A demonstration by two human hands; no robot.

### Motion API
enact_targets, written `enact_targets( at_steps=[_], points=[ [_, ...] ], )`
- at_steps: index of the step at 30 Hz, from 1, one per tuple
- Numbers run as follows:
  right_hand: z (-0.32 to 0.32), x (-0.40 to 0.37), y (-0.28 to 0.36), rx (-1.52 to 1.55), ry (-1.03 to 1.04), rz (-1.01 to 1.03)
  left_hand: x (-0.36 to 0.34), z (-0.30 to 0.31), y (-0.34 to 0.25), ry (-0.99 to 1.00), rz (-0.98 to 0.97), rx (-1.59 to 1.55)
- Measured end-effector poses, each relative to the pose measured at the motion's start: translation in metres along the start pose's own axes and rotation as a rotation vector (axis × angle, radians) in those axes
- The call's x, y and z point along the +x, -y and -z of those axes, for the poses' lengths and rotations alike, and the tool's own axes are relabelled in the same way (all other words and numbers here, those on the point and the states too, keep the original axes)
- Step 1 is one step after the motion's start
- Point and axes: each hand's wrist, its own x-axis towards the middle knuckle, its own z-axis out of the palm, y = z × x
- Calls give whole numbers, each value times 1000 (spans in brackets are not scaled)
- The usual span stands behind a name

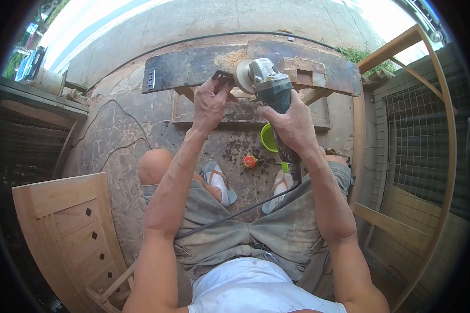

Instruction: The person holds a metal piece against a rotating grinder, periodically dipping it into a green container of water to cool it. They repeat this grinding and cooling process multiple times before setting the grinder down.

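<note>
My right hand [292,122] is wrapped round the dark body of an angle grinder [274,94] with a silver head. The grinder's pale round disc [244,76] faces left. My left hand [210,104] is closed on a small dark piece [223,76], its fingers pressed together just left of the disc. Whether the piece touches the disc I cannot tell. Both hands are at the near edge of a low, dark wooden bench [177,68]. A black cord [235,213] runs from the grinder across my lap.
A green bowl [268,137] and a small red object [249,160] are on the floor beyond my feet. A carved wooden panel [70,229] leans at the left. A wooden frame [446,156] with wire mesh stands at the right. Another cord [109,101] lies on the floor.
</note>
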Motion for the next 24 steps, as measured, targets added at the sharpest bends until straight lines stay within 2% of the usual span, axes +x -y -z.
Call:
enact_targets(
  at_steps=[14, 24],
  points=[
    [-3, -4, 8, 63, -7, 101, -4, -9, -1, 49, -3, 18],
    [1, -5, 11, 87, 11, 73, -5, -11, -1, 79, -14, 18]
  ],
)
